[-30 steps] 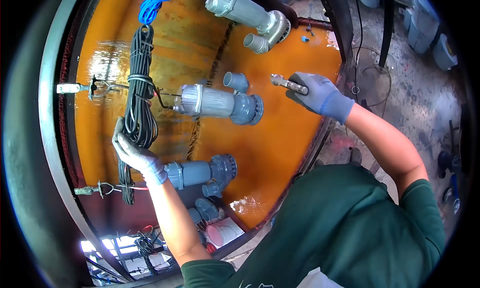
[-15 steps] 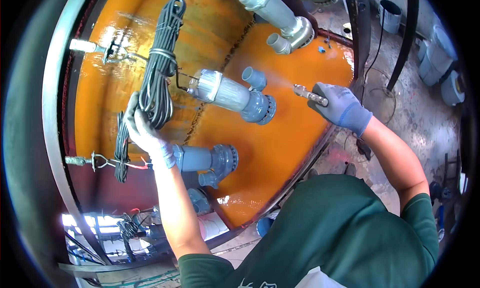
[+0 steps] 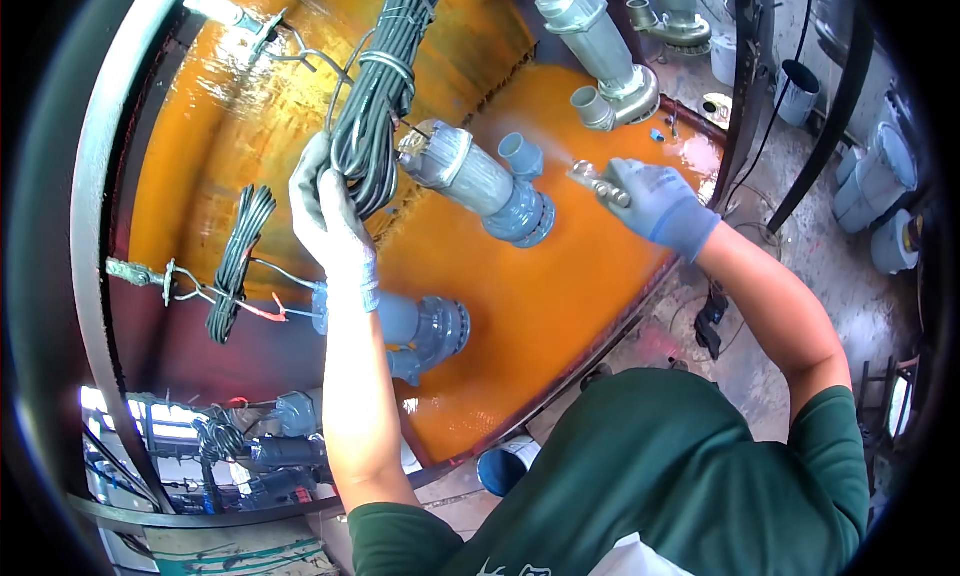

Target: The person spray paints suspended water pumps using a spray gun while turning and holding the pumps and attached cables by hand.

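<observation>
At the far left, a small dark cable coil [image 3: 240, 264] hung beside a wire hook. Next, the gloved left hand [image 3: 332, 211] was raised to a large grey cable bundle [image 3: 388, 86], its fingers against the lower left side of the loops; how tightly they were closed, I could not tell. A blue-grey lower pump [image 3: 442, 328] hung partly behind the left forearm. Right of the bundle, a middle pump [image 3: 470, 179] hung tilted over an orange surface [image 3: 560, 276], its outlet facing up. Pale mist lay between it and a metal spray gun [image 3: 598, 183]. The gloved right hand [image 3: 655, 201] was wrapped around the gun, well apart from the left. Buckets [image 3: 875, 176] stood at the far right.
</observation>
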Tool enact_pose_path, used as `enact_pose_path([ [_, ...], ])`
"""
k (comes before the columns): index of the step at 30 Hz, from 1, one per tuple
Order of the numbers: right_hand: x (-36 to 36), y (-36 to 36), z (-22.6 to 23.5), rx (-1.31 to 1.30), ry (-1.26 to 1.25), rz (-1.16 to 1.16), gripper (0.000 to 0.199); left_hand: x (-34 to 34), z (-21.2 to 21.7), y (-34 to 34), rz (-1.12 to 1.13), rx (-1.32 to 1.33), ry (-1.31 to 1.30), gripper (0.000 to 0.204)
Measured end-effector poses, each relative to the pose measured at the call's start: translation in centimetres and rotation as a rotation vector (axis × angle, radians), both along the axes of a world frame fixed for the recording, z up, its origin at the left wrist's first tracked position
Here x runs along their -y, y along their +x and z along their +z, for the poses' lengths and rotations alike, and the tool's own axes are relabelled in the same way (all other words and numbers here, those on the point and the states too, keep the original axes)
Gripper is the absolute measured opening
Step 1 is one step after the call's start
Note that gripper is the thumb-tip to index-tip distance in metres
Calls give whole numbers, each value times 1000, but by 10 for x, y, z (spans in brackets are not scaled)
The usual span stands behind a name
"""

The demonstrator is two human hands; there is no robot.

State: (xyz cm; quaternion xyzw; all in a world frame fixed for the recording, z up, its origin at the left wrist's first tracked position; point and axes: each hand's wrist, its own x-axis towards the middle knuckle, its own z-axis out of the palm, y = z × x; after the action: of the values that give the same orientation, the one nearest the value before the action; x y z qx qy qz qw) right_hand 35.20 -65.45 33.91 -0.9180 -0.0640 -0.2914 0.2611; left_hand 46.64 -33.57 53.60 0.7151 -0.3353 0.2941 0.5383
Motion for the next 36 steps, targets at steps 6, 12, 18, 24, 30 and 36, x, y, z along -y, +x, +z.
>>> enact_pose_path([
  [6, 31, -6, 28, -445, 4, 7, 32, -27, 5, 12, 35, 28, 55, 43],
  [12, 72, -1, 65, -452, 405, 105, 35, -61, 17, 32, 245, 82, 127, 41],
  [18, 99, -4, 108, -788, 372, 232, 37, -78, 31, 60, 493, 356, 282, 34],
  [24, 108, 15, 126, -590, 209, 406, 41, 10, 49, 3, 246, 93, 198, 45],
  [30, 80, 22, 147, -672, 19, 408, 50, 49, 45, -33, -18, 16, 58, 46],
  [36, 48, 21, 152, -888, -198, 483, 32, 35, 46, -34, 99, -37, 35, 50],
])
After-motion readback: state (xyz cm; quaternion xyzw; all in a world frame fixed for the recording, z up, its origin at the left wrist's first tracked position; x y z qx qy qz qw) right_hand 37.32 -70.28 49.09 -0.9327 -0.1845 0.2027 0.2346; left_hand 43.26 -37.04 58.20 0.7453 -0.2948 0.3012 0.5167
